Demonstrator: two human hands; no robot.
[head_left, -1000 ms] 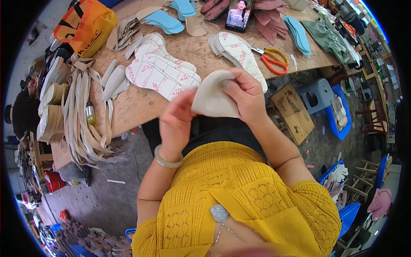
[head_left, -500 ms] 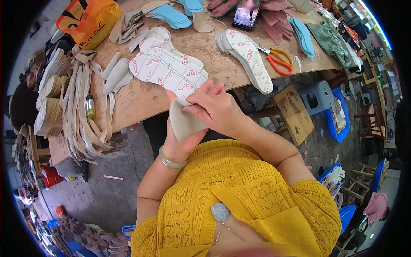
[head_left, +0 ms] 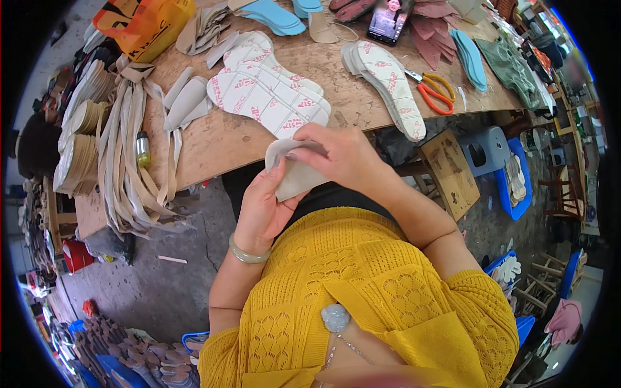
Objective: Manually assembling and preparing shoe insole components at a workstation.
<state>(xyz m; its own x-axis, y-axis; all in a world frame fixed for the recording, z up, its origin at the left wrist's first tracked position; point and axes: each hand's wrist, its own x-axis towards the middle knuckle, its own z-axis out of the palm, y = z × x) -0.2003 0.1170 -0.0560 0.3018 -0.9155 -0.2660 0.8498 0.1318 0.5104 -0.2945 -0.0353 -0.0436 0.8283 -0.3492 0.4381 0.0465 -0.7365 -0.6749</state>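
Just off the front edge of the table, both hands hold a curved beige shoe piece, its upper rim bent over. My left hand is closed on its left side, thumb on the near face and fingers behind. My right hand pinches the upper rim, with its fingertips partly hidden by the piece. Right beyond my hands lies a stack of white printed insoles. Similar beige pieces rest to the left of that stack.
On the wooden table, orange-handled scissors lie beside another insole pair. Light-blue insoles, a phone and an orange bag sit farther back. Beige strips hang over the left edge, near a small bottle.
The beige piece has turned, and its upper rim now curls over more. My right hand has shifted its grip along that rim; my left thumb has come round onto the near face.
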